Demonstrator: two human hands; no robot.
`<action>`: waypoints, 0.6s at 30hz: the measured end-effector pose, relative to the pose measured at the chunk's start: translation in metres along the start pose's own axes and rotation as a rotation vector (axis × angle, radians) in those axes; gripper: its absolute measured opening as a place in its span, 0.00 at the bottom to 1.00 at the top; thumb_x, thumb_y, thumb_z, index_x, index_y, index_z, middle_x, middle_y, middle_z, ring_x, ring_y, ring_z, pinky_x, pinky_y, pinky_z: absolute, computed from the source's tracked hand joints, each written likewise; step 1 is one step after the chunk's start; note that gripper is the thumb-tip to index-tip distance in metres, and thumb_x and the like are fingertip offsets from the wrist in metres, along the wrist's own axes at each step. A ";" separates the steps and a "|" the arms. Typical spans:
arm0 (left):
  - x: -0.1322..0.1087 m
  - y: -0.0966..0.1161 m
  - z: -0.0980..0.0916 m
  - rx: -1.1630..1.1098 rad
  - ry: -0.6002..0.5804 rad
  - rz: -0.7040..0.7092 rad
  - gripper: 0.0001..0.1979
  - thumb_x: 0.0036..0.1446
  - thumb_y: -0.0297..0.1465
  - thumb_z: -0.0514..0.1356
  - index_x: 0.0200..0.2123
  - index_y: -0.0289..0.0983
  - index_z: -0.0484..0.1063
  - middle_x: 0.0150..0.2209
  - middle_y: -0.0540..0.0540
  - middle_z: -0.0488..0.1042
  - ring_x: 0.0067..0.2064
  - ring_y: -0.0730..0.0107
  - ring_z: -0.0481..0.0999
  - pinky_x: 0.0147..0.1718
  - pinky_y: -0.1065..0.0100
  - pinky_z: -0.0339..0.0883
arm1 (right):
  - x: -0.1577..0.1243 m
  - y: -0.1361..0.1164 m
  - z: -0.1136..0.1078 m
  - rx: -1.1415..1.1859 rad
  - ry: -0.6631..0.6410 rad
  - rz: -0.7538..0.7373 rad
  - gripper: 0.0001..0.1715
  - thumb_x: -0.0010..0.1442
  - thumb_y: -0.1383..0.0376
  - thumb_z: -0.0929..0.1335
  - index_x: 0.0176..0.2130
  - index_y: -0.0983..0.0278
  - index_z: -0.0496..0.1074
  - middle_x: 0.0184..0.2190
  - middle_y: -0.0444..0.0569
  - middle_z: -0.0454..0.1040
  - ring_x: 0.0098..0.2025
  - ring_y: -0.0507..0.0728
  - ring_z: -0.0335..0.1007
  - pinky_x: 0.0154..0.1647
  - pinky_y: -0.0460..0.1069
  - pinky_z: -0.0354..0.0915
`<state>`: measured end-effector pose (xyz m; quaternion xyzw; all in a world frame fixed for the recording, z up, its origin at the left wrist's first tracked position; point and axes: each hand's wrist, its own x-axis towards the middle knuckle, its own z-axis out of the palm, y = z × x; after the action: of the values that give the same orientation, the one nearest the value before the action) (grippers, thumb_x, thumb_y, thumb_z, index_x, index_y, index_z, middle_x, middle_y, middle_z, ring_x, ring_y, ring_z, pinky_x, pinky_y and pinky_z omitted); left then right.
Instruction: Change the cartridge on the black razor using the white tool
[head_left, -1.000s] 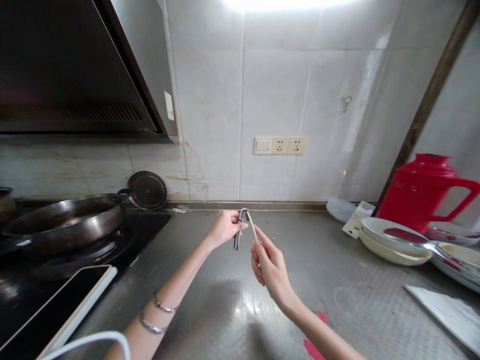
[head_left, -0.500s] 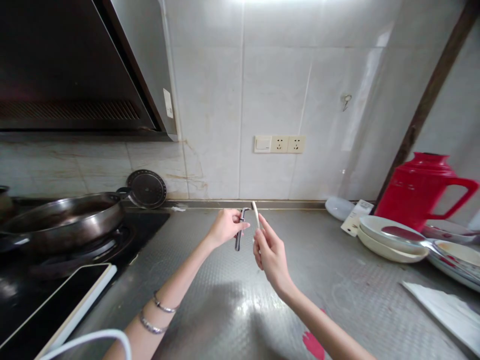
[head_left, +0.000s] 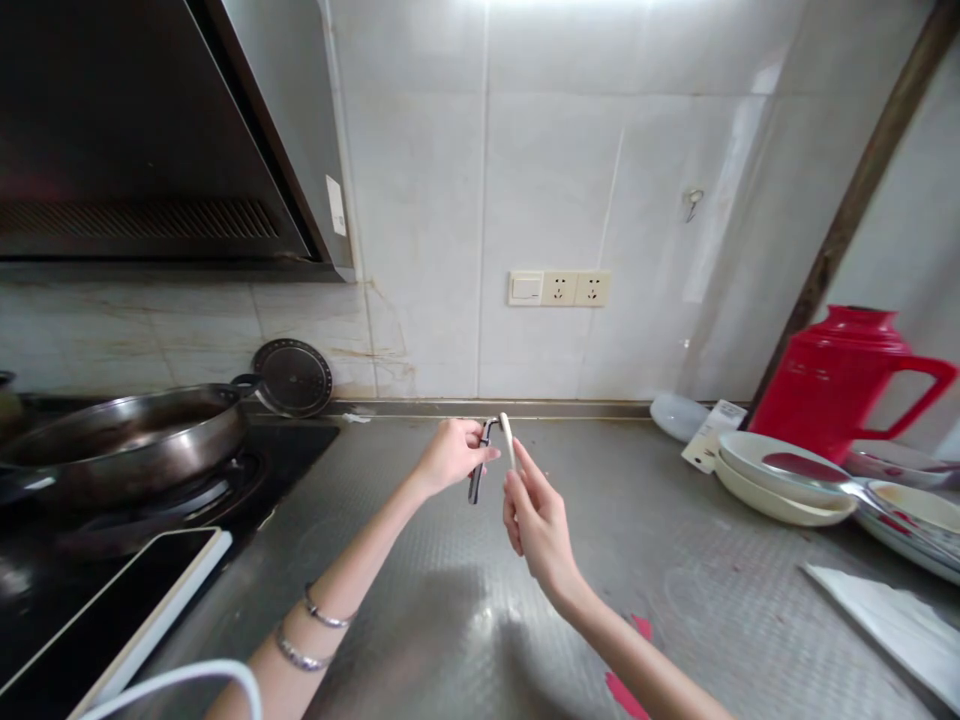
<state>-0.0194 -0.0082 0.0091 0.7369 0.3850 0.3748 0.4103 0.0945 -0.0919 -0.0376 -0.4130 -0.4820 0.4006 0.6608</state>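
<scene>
In the head view my left hand [head_left: 450, 455] is closed on a dark, silvery razor [head_left: 475, 484], held upright with its bent head at the top. My right hand [head_left: 538, 510] grips a slim white toothbrush [head_left: 510, 448], its head pointing up. The toothbrush's head meets the razor's head, or comes very close to it; the exact contact is too small to make out. Fingers hide the lower part of the toothbrush and the middle of the razor. Both hands are above the metal countertop [head_left: 420, 620].
Left are a pan [head_left: 135, 440] on the stove, a round dark disc [head_left: 292, 377] against the wall, and a white-edged device [head_left: 172, 590] with a white cable [head_left: 187, 668]. Right stand a red thermos [head_left: 840, 375], stacked plates [head_left: 780, 500] and a white sheet [head_left: 885, 610].
My right hand has shifted slightly, bringing the toothbrush's head left and down onto or close to the razor's head. The left hand with the razor has barely moved.
</scene>
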 end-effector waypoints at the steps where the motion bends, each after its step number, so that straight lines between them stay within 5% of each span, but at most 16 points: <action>1: 0.000 -0.001 0.000 0.003 -0.005 0.004 0.14 0.43 0.37 0.65 0.27 0.32 0.69 0.22 0.47 0.73 0.22 0.70 0.74 0.18 0.74 0.65 | -0.001 -0.001 0.000 0.015 -0.002 0.009 0.37 0.58 0.54 0.62 0.62 0.65 0.52 0.15 0.33 0.51 0.13 0.45 0.44 0.10 0.41 0.45; 18: 0.001 -0.004 0.007 -0.039 -0.007 0.019 0.15 0.43 0.37 0.66 0.27 0.32 0.68 0.24 0.46 0.74 0.23 0.69 0.74 0.19 0.73 0.65 | -0.004 -0.013 -0.005 0.250 -0.008 0.126 0.35 0.55 0.55 0.65 0.59 0.59 0.56 0.20 0.35 0.53 0.13 0.43 0.41 0.10 0.39 0.40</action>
<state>-0.0142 -0.0081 0.0033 0.7336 0.3693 0.3836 0.4222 0.1002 -0.1013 -0.0277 -0.3552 -0.4039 0.5000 0.6787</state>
